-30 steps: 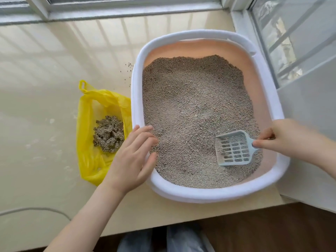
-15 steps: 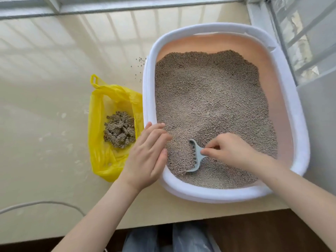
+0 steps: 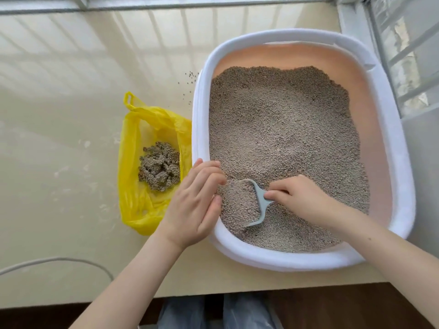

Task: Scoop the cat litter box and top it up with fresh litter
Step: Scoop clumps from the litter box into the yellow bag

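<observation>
A white-rimmed litter box [image 3: 399, 162] with a peach inner wall stands on a pale ledge and holds grey-brown litter [image 3: 282, 129]. My right hand [image 3: 299, 198] grips the handle of a pale blue-grey scoop [image 3: 257, 198] at the box's near left corner; the scoop is heaped with litter. My left hand [image 3: 192, 207] rests on the box's left rim with its fingers straight, right beside the scoop. A yellow plastic bag [image 3: 133, 186] lies open just left of the box with a pile of dark clumps [image 3: 160, 166] in it.
A few loose litter grains [image 3: 188, 78] lie on the ledge by the box's far left corner. A white cable [image 3: 59, 261] curves across the ledge at the near left. Window frames run along the far edge and the right side. The ledge's front edge is close below the box.
My right hand dragged the scoop from the box's near right side to the near left corner, and it is now full of litter. My left hand stayed on the rim.
</observation>
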The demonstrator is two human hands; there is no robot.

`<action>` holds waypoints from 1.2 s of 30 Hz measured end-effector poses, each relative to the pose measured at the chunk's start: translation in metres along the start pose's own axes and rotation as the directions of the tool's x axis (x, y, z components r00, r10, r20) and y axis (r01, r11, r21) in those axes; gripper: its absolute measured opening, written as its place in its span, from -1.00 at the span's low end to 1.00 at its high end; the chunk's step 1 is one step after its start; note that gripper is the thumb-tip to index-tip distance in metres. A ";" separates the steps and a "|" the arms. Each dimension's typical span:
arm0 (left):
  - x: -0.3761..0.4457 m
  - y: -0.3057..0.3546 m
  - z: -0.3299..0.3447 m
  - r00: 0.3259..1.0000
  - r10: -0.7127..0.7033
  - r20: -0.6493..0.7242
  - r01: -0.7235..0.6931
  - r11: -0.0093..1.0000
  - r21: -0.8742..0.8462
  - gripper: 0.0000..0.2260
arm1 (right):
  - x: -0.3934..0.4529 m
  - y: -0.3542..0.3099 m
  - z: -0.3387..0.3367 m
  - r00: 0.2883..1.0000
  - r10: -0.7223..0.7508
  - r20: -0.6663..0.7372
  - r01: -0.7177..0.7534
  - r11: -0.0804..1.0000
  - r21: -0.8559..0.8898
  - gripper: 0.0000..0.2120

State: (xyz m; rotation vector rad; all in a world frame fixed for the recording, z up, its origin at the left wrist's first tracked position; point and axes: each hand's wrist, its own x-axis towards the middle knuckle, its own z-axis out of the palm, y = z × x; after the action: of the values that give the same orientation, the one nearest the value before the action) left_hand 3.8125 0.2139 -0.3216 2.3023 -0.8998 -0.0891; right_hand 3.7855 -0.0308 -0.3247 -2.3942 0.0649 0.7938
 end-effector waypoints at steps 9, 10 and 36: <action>0.000 0.001 0.002 1.000 0.003 -0.007 -0.003 1.000 0.003 -0.72 | -0.034 0.014 -0.023 0.952 0.180 -0.247 -0.182 0.983 0.017 -0.68; 0.000 0.001 0.002 1.000 0.003 -0.006 -0.003 1.000 0.004 -0.72 | -0.038 0.013 -0.023 0.952 0.180 -0.248 -0.184 0.983 0.006 -0.68; -0.001 0.002 -0.009 0.998 0.068 0.009 -0.068 0.993 0.096 -0.76 | -0.059 -0.006 -0.010 0.832 0.302 -0.465 -0.266 0.953 0.141 -0.61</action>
State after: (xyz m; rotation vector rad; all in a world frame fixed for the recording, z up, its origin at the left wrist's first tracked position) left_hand 3.8132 0.2183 -0.3131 2.3586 -1.0043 -0.0226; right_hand 3.7444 -0.0395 -0.2821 -2.4889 0.6564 0.2862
